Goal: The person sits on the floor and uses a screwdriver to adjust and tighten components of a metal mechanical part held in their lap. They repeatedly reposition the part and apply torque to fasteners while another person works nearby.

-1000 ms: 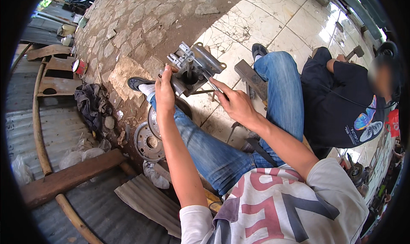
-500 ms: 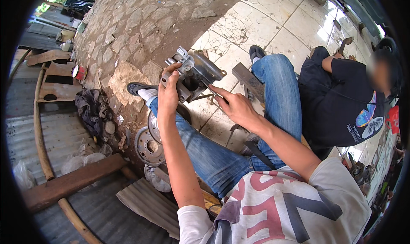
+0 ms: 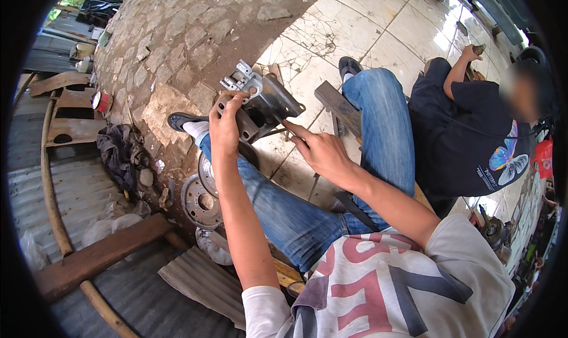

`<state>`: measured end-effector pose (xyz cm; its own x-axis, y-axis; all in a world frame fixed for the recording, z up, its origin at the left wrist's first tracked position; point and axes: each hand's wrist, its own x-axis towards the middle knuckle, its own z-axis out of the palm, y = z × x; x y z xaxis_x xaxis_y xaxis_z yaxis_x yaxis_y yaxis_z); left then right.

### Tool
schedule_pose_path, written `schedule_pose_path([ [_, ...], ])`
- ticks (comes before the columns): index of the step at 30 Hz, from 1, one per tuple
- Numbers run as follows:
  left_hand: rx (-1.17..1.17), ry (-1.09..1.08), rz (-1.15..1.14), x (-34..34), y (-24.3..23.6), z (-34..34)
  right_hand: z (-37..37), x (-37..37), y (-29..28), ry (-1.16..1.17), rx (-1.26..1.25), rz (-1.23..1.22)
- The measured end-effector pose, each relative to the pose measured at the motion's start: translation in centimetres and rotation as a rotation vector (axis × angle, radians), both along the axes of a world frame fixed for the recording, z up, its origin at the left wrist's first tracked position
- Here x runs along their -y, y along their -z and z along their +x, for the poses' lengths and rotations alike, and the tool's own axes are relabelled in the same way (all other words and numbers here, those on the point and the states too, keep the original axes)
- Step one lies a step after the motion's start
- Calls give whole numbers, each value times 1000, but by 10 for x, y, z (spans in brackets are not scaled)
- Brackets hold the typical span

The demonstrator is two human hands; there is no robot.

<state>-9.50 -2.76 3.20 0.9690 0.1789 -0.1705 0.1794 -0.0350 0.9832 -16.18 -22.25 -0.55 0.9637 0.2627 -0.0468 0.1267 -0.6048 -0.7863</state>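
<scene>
A dark metal bracket (image 3: 277, 96) with flanged, drilled ends and a bright machined block (image 3: 241, 76) on its far side is held up in front of me. My left hand (image 3: 225, 126) grips its near left side, fingers wrapped over the edge. At the bracket's lower right edge is my right hand (image 3: 319, 151), index finger stretched to the metal and the other fingers curled. Whatever lies inside that curl is hidden. A thin dark rod (image 3: 273, 131) shows just below the bracket, near the right fingertips; I cannot tell what it joins.
Round metal discs (image 3: 201, 202) lie by my left leg. A rectangular steel bar (image 3: 339, 108) rests beside my right knee. To the right sits another person (image 3: 467, 137), one hand on a small object. Corrugated sheets (image 3: 207, 279), a wooden beam (image 3: 106, 252) and dark cloth (image 3: 121, 154) lie left.
The view has shifted slightly. The bracket has tilted a little, with both my hands still at it. The other person's hand has risen with a small object.
</scene>
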Motion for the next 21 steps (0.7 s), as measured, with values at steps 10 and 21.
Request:
schedule_pose_path([
  [10,41,-115,11,3,10,5,4,5,-9,-44,-18,-48],
  [21,34,-111,-78,12,8,13,12,8,-14,-25,12,-89],
])
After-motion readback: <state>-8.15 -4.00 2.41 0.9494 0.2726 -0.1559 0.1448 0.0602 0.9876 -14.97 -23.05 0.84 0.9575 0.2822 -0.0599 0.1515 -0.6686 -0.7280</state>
